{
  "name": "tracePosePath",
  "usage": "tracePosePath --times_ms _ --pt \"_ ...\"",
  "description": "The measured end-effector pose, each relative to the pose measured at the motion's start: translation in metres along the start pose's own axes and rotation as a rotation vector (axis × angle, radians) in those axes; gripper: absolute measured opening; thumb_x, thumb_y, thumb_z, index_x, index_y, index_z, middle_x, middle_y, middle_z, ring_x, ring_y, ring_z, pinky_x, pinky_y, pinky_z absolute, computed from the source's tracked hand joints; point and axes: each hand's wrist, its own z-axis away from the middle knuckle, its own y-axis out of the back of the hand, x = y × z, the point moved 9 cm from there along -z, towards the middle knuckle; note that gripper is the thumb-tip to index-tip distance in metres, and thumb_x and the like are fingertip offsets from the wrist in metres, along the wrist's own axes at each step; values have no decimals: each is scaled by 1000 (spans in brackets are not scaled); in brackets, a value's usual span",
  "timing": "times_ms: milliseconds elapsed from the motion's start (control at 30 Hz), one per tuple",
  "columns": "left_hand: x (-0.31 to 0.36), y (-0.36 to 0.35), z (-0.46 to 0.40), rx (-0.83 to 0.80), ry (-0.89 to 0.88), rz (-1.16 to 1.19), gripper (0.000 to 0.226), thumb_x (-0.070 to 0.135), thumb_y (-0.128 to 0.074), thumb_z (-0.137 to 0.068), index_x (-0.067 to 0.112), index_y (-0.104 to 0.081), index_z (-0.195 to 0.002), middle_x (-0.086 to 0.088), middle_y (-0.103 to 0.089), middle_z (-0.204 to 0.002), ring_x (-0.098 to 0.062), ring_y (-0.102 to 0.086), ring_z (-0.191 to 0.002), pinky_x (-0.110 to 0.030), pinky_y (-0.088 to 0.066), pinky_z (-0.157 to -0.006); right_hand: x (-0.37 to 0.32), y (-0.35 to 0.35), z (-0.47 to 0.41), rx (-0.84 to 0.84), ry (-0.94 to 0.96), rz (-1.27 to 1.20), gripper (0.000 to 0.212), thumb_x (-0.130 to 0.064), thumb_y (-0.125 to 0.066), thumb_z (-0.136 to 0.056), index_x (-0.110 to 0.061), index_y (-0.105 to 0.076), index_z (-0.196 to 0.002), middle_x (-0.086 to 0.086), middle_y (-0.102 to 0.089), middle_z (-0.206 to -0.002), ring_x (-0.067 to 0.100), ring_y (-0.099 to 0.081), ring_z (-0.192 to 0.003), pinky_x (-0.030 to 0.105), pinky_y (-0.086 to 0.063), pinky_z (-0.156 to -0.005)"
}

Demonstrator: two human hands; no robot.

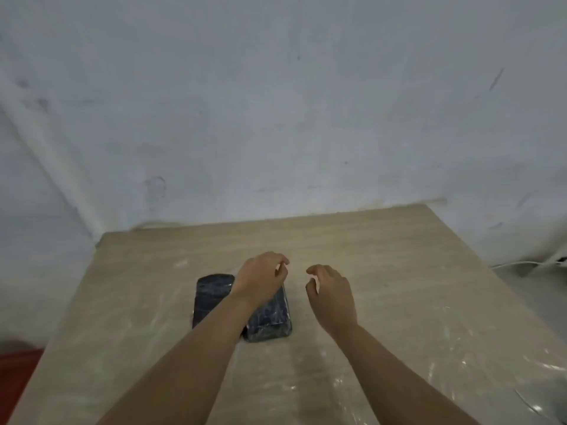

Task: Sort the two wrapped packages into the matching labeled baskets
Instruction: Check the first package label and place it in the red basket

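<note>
Two dark packages wrapped in shiny film lie side by side on a pale wooden table. The left package is partly hidden by my left forearm. The right package lies under my left wrist. My left hand hovers over the far end of the right package, fingers curled and apart, holding nothing. My right hand floats to the right of the packages above the bare table, fingers loosely spread and empty. No labeled basket is in view.
A grey-white wall rises right behind the table's far edge. Something red shows at the lower left, beside the table. A white cable runs along the floor at the right. Clear film covers the tabletop.
</note>
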Motion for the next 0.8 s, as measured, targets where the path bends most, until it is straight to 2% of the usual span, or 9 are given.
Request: tracePosePath --times_ms 67,167,367,500,567,633,733,800 --pt "-10 -21 -7 -25 39 -3 28 26 -42 -92 22 -62 -112 2 -65 -117 -15 -61 -100 -31 -49 -89 19 -18 0 -7 -72 -90 23 -10 -49 -88 -12 -61 -107 7 -67 -106 25 -61 -97 40 -46 -83" --pt "-26 -53 -11 -49 67 -40 30 23 -43 -92 18 -60 -116 0 -63 -120 -15 -57 -108 -32 -45 -96 47 -55 8 -109 -213 -202 23 -11 -49 -89 -10 -61 -109 8 -66 -110 24 -60 -99 38 -47 -88" --pt "-57 -101 -36 -94 161 -170 41 30 -43 -90 19 -47 -130 -3 -43 -140 -18 -30 -136 -46 -18 -116 79 -107 -2 -237 -297 -292 26 -18 -47 -91 -11 -56 -114 4 -62 -113 19 -56 -106 29 -42 -89" --pt "-80 -125 -54 -205 294 -300 57 49 -42 -88 20 -34 -138 -7 -28 -150 -27 -13 -143 -60 0 -114 86 -135 -3 -337 -347 -360 25 -25 -45 -92 -19 -55 -114 -2 -60 -110 14 -57 -98 30 -48 -83" --pt "-90 -131 -57 -247 380 -328 61 51 -43 -87 21 -31 -138 -7 -29 -149 -29 -15 -143 -67 1 -110 83 -147 -2 -398 -344 -375 28 -28 -44 -93 -20 -54 -117 -2 -59 -112 13 -57 -99 28 -47 -82" --pt "-92 -131 -58 -248 416 -357 53 43 -45 -87 20 -35 -135 -8 -40 -140 -28 -25 -137 -71 -2 -108 78 -158 -1 -458 -319 -373 33 -30 -43 -93 -19 -50 -124 -2 -56 -117 14 -55 -106 26 -45 -85" --pt "-90 -125 -61 -206 433 -364 41 32 -47 -89 20 -42 -128 -6 -49 -131 -28 -37 -129 -70 -8 -109 72 -167 0 -509 -269 -364 42 -36 -44 -94 -17 -42 -131 0 -50 -125 15 -49 -113 30 -44 -95" --pt "-90 -118 -64 -162 454 -301 39 31 -46 -90 21 -43 -127 -5 -50 -131 -28 -38 -128 -68 -11 -109 71 -164 -2 -493 -266 -379 40 -37 -44 -94 -19 -41 -129 2 -47 -126 16 -49 -111 30 -45 -94"
